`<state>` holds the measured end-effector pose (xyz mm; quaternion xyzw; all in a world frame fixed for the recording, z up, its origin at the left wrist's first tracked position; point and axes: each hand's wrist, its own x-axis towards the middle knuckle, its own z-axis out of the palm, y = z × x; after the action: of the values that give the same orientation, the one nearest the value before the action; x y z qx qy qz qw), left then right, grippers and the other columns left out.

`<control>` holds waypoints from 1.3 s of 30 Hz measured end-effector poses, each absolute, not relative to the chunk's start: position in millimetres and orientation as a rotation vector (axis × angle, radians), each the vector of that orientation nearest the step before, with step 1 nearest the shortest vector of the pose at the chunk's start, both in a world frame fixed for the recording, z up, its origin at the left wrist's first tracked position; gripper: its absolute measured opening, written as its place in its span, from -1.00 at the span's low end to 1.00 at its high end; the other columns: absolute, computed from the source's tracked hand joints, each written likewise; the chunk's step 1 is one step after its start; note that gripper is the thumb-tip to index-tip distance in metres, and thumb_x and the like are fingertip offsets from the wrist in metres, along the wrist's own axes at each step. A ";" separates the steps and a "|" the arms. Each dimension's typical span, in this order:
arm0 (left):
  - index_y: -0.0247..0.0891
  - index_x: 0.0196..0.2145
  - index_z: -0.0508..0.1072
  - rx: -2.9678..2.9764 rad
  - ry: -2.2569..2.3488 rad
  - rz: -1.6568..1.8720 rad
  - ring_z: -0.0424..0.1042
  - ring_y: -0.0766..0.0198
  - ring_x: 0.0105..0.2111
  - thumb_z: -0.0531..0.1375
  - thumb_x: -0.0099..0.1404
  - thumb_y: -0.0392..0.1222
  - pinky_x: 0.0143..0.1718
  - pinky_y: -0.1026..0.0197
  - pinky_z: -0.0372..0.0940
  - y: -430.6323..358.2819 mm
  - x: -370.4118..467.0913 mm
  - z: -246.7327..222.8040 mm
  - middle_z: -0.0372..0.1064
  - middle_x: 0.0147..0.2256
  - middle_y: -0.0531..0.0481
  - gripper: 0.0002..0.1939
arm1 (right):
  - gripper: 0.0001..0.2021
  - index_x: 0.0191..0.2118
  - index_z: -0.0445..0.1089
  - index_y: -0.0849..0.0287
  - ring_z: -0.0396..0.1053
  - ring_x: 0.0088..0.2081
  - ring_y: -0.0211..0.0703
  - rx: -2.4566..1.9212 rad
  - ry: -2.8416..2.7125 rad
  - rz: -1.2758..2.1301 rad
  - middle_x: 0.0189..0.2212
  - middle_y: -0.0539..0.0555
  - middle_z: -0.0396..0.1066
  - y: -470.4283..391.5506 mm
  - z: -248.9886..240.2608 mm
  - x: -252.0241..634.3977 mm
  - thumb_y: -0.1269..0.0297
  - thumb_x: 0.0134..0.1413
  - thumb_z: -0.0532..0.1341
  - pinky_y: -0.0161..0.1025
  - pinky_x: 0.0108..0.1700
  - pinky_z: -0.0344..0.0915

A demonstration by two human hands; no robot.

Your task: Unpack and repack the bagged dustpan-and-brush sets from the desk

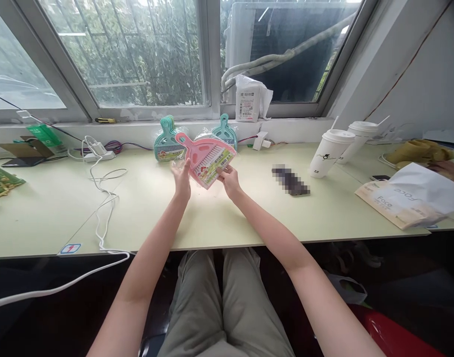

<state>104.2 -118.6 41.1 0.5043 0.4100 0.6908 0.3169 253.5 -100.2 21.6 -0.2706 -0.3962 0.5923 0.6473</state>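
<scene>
- Pink plastic dustpan-and-brush set (212,161): left hand (181,179) half-closed on its left edge, right hand (231,181) pinching its lower right.
- Likely a holding step; next calls for steady grips.

Pink dustpan-and-brush set (211,157) in clear wrap, labelled, tilted, handle (186,144) at upper left, held over the pale table (148,213)
</scene>
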 end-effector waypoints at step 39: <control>-0.36 0.06 0.32 0.924 1.040 1.312 0.54 0.12 -0.38 0.12 0.20 -0.21 -0.48 0.20 0.47 -100.3 65.3 29.2 0.47 -0.22 -0.20 -0.55 | -0.83 -0.23 0.53 0.06 0.35 0.04 -0.04 -0.979 -1.911 -0.014 -0.06 0.07 0.49 -75.9 23.2 308.1 0.31 0.22 0.17 -0.04 0.12 0.23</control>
<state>65.3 -100.3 29.2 0.3946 0.4443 0.5605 0.5768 308.1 -75.9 23.2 -0.4005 -0.7824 -0.0057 0.4769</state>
